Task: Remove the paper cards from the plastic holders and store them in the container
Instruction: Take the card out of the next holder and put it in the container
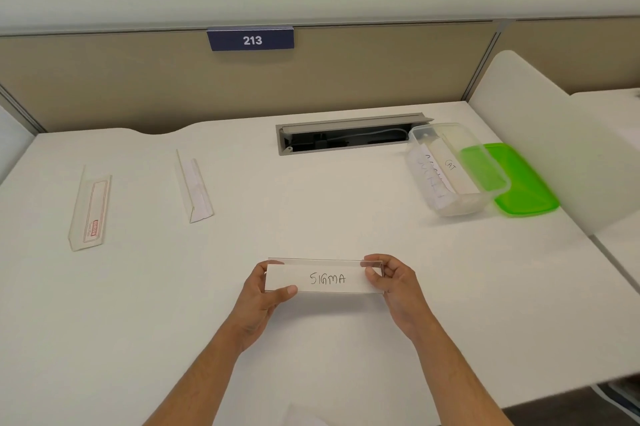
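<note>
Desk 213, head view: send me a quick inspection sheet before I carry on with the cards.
Surface: white desk, open cable tray slot at the back.
Job's things: SIGMA card in a clear holder, held at both ends; two more holders lying far left; clear container far right with cards inside, one reading CAT.
Clutter: green lid beside the container; a paper corner at the bottom edge.
Grippers: left hand and right hand each pinch the holder.
Cables: one cable inside the slot.
Surroundings: beige partition with sign 213; white divider on the right.
</note>
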`<action>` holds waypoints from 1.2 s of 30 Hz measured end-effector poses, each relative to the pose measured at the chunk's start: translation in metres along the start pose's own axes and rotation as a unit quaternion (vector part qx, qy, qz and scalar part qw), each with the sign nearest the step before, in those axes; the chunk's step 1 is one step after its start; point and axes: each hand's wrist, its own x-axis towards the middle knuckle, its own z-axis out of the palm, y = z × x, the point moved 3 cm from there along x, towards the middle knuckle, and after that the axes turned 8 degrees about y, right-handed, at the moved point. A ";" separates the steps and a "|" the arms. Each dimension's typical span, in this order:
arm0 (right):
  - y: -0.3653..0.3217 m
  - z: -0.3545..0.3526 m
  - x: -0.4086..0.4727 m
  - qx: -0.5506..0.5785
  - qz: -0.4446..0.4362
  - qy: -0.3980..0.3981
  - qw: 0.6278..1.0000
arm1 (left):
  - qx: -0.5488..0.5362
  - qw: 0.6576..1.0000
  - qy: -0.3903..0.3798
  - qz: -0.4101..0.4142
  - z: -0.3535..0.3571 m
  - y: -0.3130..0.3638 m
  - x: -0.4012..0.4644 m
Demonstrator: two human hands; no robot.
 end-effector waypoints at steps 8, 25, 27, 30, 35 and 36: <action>-0.005 -0.021 -0.003 0.011 0.001 0.031 0.999 | 0.020 0.999 -0.041 0.016 0.021 0.006 0.012; -0.017 -0.096 -0.006 0.095 -0.021 0.148 0.984 | 0.104 0.988 0.082 0.077 0.052 -0.002 0.046; -0.023 -0.105 -0.004 0.097 -0.032 0.170 0.980 | 0.157 0.978 0.093 0.098 0.059 -0.005 0.048; -0.035 -0.115 0.002 0.094 -0.059 0.209 0.972 | 0.251 0.953 0.098 0.141 0.066 -0.011 0.053; -0.062 -0.127 0.013 0.076 -0.117 0.258 0.956 | 0.415 0.872 0.124 0.226 0.075 -0.022 0.065; -0.066 -0.130 0.016 0.075 -0.124 0.267 0.953 | 0.467 0.842 0.119 0.244 0.078 -0.025 0.067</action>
